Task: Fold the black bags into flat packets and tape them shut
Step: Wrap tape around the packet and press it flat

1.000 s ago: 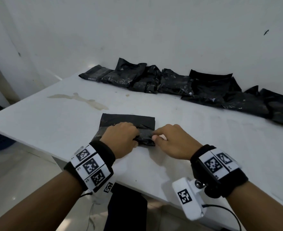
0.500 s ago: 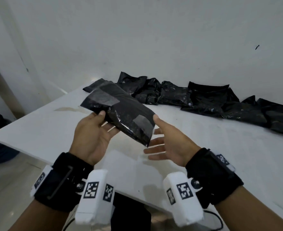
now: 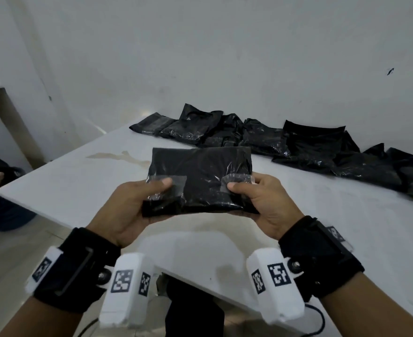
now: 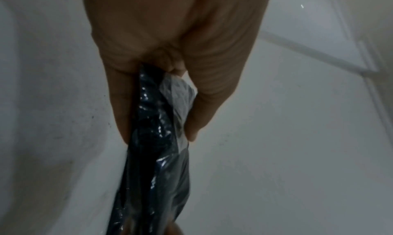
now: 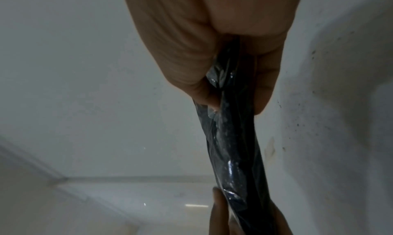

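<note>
Black wristbands (image 3: 77,267), white marker-tagged cameras (image 3: 127,289)

head: high, down | wrists: close, likely upward | shared: packet (image 3: 200,181)

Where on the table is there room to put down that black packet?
Bare white table lies under the packet, between the near edge and the row of black bags along the wall. Left is a stain. The back strip is crowded.

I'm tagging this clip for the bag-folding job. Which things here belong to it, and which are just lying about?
Job:
- folded black packet, gripped by left hand and right hand
- clear tape pieces
- row of black bags

Lying about:
- stain on table
</note>
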The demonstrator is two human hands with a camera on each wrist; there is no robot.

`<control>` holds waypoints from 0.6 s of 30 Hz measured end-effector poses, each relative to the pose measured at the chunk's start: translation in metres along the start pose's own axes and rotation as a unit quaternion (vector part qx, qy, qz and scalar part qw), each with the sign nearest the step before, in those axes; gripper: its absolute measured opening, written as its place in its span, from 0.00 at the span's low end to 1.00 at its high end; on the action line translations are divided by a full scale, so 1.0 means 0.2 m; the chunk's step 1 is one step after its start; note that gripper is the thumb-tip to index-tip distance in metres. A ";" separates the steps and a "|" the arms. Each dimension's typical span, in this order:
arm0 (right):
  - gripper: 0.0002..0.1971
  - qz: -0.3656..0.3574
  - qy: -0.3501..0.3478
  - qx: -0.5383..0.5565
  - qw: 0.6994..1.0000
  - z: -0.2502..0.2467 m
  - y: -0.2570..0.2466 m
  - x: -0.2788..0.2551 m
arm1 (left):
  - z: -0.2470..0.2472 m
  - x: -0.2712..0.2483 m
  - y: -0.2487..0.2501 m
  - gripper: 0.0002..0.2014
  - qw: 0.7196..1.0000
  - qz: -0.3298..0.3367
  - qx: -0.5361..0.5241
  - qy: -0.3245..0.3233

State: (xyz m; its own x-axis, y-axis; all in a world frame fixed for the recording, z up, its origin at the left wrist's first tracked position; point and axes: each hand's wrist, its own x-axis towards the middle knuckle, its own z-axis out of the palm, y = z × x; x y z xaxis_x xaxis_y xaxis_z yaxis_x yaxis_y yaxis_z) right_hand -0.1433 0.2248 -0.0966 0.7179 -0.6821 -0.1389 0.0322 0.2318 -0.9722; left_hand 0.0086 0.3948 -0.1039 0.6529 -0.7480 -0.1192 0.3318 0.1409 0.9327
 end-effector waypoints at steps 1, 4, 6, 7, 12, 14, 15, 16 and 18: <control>0.07 -0.012 0.006 -0.016 1.000 0.01 0.00 0.00 | 0.01 0.00 -0.02 0.20 1.000 0.004 0.021 0.003; 0.08 -0.038 -0.003 -0.040 0.998 0.04 0.01 -0.01 | 0.03 0.00 -0.08 0.14 0.994 0.056 0.079 0.041; 0.10 -0.045 -0.035 -0.045 0.997 0.05 0.01 -0.02 | 0.04 0.00 -0.10 0.11 0.988 0.083 0.112 0.059; 0.12 -0.048 -0.045 -0.047 0.997 0.04 0.02 -0.03 | 0.04 0.00 -0.10 0.11 0.987 0.087 0.118 0.061; 0.13 -0.073 -0.032 -0.029 0.996 0.02 0.05 -0.03 | 0.05 -0.03 -0.07 0.20 0.999 0.015 0.031 -0.024; 0.12 -0.072 -0.029 -0.024 0.997 0.02 0.05 -0.03 | 0.06 -0.03 -0.07 0.24 0.999 0.009 0.025 -0.023; 0.12 -0.071 -0.030 -0.024 0.997 0.02 0.05 -0.03 | 0.07 -0.03 -0.07 0.24 0.999 0.020 0.035 -0.002; 0.11 -0.067 -0.031 -0.024 0.997 0.02 0.05 -0.03 | 0.08 -0.02 -0.07 0.23 0.998 0.035 0.047 0.019; 0.11 -0.053 -0.035 -0.020 0.998 0.02 0.05 -0.03 | 0.10 -0.02 -0.07 0.20 0.995 0.064 0.069 0.043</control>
State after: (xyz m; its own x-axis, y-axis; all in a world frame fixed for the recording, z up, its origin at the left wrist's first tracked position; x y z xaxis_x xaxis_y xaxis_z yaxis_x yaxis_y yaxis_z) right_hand -0.1444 0.2337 -0.1040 0.7591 -0.6505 -0.0234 0.0826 0.1320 -0.9878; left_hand -0.0117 0.3837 -0.1094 0.7411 -0.6711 -0.0199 0.1498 0.1364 0.9793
